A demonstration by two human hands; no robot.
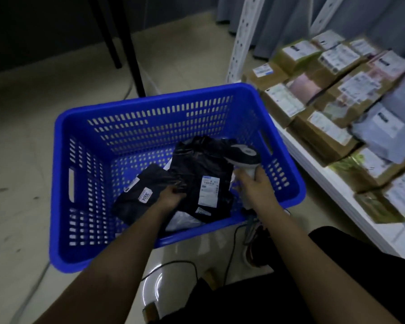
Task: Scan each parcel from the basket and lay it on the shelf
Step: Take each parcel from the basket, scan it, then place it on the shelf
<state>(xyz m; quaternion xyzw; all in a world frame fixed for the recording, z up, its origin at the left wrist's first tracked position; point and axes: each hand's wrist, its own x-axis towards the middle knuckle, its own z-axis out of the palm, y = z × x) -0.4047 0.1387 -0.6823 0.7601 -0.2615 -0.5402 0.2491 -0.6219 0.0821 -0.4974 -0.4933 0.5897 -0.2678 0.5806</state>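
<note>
A blue plastic basket [84, 230] stands on the floor and holds a few black bag parcels. The larger black parcel [200, 169] with a white label lies in the middle; a smaller one [138, 195] marked 3004 lies to its left. My left hand [172, 195] reaches into the basket and grips the edge of the larger black parcel. My right hand [255, 185] holds a white and dark barcode scanner [246, 155] by its handle, its head above the parcels. A white bag [182, 220] shows beneath them.
A low white shelf [325, 183] at the right carries several labelled cardboard boxes [325, 134] and grey bags [384, 127]. A white slotted shelf post [239, 43] rises behind the basket. Black legs [131, 43] stand at the back. A cable [173, 264] lies on the tiled floor.
</note>
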